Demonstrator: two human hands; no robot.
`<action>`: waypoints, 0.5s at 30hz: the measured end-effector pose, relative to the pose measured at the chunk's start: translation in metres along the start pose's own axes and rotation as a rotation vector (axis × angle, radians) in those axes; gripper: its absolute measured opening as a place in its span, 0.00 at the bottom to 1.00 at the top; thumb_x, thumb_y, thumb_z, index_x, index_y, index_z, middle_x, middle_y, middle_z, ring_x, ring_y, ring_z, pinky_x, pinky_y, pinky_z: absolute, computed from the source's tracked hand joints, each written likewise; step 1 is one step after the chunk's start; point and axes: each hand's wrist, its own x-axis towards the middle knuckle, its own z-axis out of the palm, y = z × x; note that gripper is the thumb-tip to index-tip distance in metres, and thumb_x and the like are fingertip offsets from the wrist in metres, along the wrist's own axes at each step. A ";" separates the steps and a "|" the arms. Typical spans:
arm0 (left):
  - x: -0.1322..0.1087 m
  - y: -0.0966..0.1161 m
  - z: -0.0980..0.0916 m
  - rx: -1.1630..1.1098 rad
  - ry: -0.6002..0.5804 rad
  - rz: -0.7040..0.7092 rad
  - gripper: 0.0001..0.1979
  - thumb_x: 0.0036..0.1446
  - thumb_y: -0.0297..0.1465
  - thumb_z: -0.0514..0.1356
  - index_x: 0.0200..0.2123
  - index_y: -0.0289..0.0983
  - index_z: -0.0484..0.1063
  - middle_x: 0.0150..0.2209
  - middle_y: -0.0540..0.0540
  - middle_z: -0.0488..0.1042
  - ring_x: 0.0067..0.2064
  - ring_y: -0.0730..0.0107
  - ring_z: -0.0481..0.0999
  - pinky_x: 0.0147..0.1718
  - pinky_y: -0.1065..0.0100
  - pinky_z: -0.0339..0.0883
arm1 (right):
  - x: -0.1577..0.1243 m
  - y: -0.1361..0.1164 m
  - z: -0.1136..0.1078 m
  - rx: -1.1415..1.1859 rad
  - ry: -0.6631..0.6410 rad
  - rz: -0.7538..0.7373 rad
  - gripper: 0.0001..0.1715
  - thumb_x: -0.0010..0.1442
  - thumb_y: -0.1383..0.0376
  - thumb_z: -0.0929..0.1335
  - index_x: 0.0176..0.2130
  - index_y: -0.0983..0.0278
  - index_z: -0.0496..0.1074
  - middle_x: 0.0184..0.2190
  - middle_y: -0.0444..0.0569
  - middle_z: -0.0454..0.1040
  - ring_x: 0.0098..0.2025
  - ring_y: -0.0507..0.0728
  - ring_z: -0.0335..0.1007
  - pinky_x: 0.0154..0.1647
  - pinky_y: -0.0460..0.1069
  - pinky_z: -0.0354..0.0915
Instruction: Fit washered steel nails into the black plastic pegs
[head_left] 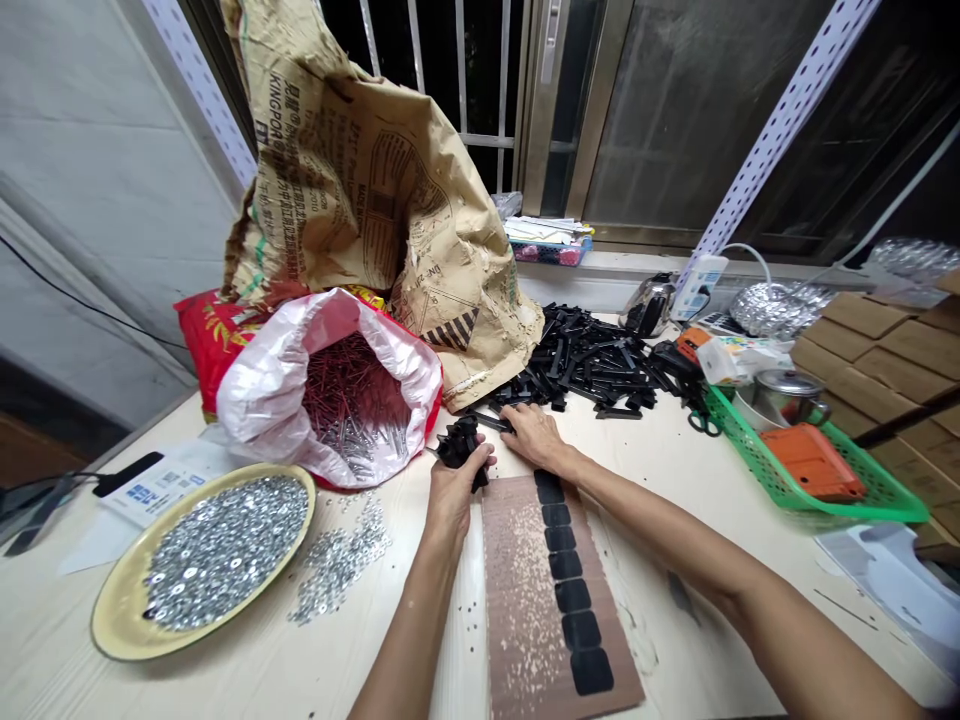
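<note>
My left hand is closed around a bunch of black plastic pieces. Just to its right, my right hand has its fingers closed on a long black plastic piece at the near edge of a loose pile of black plastic pieces. Below both hands lies a brown board, with a row of black rounded squares along its right side and pale flecks on its left.
On the left stand a yellow dish of metal washers, scattered washers and a white-lined bag of nails or screws. A large brown paper sack leans behind. At right are a green basket and cardboard boxes.
</note>
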 end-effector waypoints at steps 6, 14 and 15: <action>-0.001 0.000 -0.001 0.194 -0.002 0.187 0.17 0.40 0.32 0.69 0.36 0.33 0.78 0.37 0.42 0.79 0.38 0.62 0.78 0.40 0.66 0.68 | -0.011 0.012 -0.012 0.005 0.107 0.027 0.13 0.56 0.61 0.65 0.42 0.63 0.69 0.44 0.50 0.70 0.46 0.59 0.62 0.44 0.51 0.56; -0.011 -0.002 -0.002 0.387 -0.108 0.405 0.14 0.40 0.29 0.69 0.35 0.39 0.79 0.37 0.46 0.80 0.44 0.56 0.76 0.43 0.65 0.67 | -0.031 0.016 -0.046 0.116 0.056 0.000 0.11 0.63 0.63 0.60 0.40 0.62 0.70 0.38 0.47 0.74 0.40 0.52 0.68 0.37 0.45 0.56; -0.009 -0.004 -0.002 0.398 -0.091 0.390 0.13 0.42 0.31 0.68 0.35 0.38 0.79 0.36 0.45 0.80 0.43 0.56 0.77 0.43 0.64 0.67 | -0.032 0.016 -0.047 0.096 0.034 0.015 0.13 0.64 0.62 0.59 0.39 0.62 0.71 0.38 0.48 0.74 0.41 0.53 0.69 0.38 0.45 0.57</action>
